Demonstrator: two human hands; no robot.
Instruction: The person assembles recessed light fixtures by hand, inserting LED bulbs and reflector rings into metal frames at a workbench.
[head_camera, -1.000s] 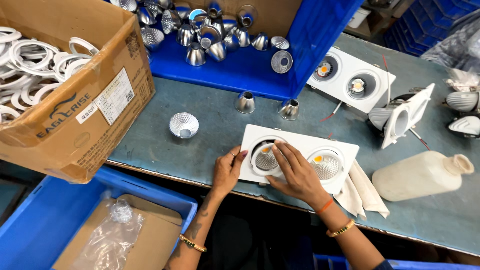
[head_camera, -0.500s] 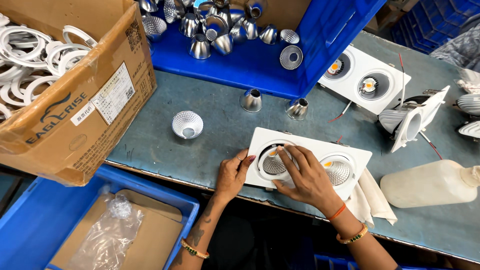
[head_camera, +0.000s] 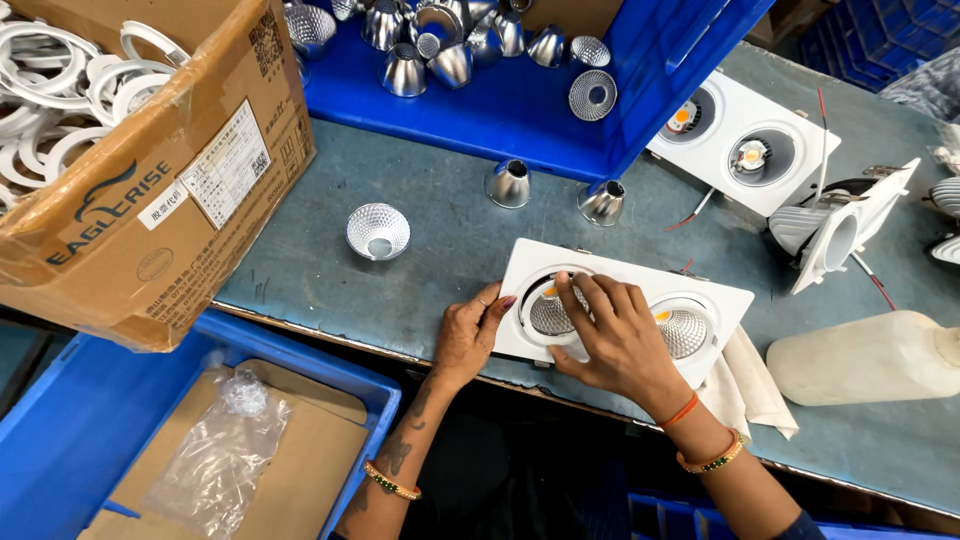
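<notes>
A white twin-lamp downlight frame (head_camera: 720, 295) lies near the front edge of the grey-green bench. My left hand (head_camera: 465, 335) grips its left end, thumb on the rim. My right hand (head_camera: 615, 335) rests fingers spread over the left round opening, where a silver reflector cup (head_camera: 548, 312) sits. The right opening holds another reflector (head_camera: 685, 332).
A loose reflector (head_camera: 378, 231) and two small silver cups (head_camera: 509, 184) lie on the bench (head_camera: 430, 220). A blue tray (head_camera: 500, 100) holds several reflectors. A cardboard box (head_camera: 140, 200) of white rings stands left, a blue bin (head_camera: 90, 440) below, another twin frame (head_camera: 745, 145) and a white jug (head_camera: 865, 358) right.
My right hand has slid a little across the left opening, its fingers spreading over the reflector. The left hand keeps its hold on the frame's end.
</notes>
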